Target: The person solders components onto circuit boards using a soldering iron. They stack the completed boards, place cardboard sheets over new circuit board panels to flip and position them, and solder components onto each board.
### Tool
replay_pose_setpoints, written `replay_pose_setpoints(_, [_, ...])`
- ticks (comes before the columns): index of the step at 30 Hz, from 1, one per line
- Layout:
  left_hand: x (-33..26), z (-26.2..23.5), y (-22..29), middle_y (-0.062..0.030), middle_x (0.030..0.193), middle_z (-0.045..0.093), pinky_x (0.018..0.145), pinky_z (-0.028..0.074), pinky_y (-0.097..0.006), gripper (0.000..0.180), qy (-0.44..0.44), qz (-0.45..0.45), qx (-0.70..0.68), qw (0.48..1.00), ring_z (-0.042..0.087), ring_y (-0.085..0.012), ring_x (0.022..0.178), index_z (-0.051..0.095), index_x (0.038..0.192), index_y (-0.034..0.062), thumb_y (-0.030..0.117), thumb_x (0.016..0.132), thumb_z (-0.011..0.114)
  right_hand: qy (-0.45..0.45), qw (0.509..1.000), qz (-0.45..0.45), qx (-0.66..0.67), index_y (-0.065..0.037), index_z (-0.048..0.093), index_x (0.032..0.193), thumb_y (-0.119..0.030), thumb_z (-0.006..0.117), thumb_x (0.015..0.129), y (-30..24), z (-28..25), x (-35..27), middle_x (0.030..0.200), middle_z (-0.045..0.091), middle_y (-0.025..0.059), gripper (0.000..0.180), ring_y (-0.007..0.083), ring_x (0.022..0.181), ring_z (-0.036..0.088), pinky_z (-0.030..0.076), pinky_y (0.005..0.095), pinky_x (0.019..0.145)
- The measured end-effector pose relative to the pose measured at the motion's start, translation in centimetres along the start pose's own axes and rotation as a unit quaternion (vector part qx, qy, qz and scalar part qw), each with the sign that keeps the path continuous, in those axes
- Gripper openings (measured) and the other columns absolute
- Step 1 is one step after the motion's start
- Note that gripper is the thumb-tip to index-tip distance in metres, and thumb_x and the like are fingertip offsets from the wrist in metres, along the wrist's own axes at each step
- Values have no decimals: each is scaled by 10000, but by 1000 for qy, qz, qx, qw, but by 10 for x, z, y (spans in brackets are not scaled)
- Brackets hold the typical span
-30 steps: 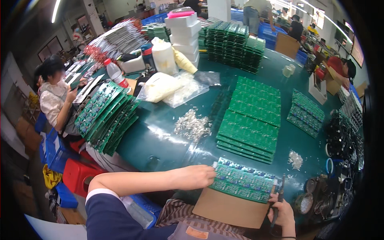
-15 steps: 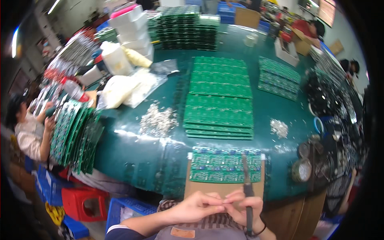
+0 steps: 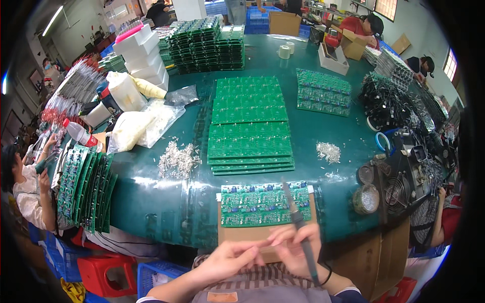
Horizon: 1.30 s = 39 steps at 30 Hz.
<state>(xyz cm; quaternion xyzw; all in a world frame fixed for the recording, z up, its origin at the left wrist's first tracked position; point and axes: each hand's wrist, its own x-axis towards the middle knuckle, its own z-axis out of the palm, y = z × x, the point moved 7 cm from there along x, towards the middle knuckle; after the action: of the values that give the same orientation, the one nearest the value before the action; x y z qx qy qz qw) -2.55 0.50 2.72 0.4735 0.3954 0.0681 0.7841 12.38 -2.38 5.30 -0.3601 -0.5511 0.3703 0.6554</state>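
Our right hand is clasping a soldering iron tip-outward, likely for safety, a circuit-board panel lying beyond; we aren't discerning whether our left hand is pinching anything.

Left hand now off circuit board, beside right hand

An electronics assembly workshop, built around a broad dark green table bearing many green circuit boards, stacked high on the far side, layered in the middle and leaning in a row at the left. Heaps of small pale parts, black cables massed at the right and a soldering-iron-like tool at the near side suit such work. Other people surround it, with blue crates and a cardboard box beyond.
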Motion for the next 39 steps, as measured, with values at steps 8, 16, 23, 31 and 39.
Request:
replay_pose_setpoints(8, [-124,-129,-105,-76,910,705,730,510,-270,187,79,48,231,969,637,-135,827,740,1025,45,62,928,582,202,928,-168,265,-102,320,984,93,499,935,-90,-131,30,897,456,67,269,140,809,537,591,263,788])
replay_pose_setpoints(16, [-145,-161,-309,-129,805,647,794,475,-404,109,388,116,350,845,614,-328,833,645,761,33,59,844,579,160,939,-253,172,-64,383,1023,97,496,941,-148,-159,47,1016,486,111,213,168,975,538,537,261,936])
replay_pose_setpoints(23, [-136,-216,-416,-172,823,687,734,522,-350,88,511,83,301,801,675,-249,817,688,846,4,12,824,604,148,946,-268,104,-62,414,1045,79,490,952,-181,-163,35,1027,485,98,185,161,989,523,516,257,941])
replay_pose_setpoints(31, [-414,-278,-246,-141,930,653,730,554,-347,178,690,358,216,591,662,-220,805,635,1029,-55,-24,873,556,153,944,-280,82,-93,413,1052,43,521,950,-186,-157,32,971,462,76,201,137,853,487,455,223,713])
replay_pose_setpoints(39, [-483,-320,-230,-157,1008,665,816,533,-343,230,717,102,371,582,660,-230,912,631,1092,-63,-26,880,549,169,961,-176,129,-105,368,1098,73,506,926,-121,-91,36,954,562,119,283,179,753,606,523,270,647])
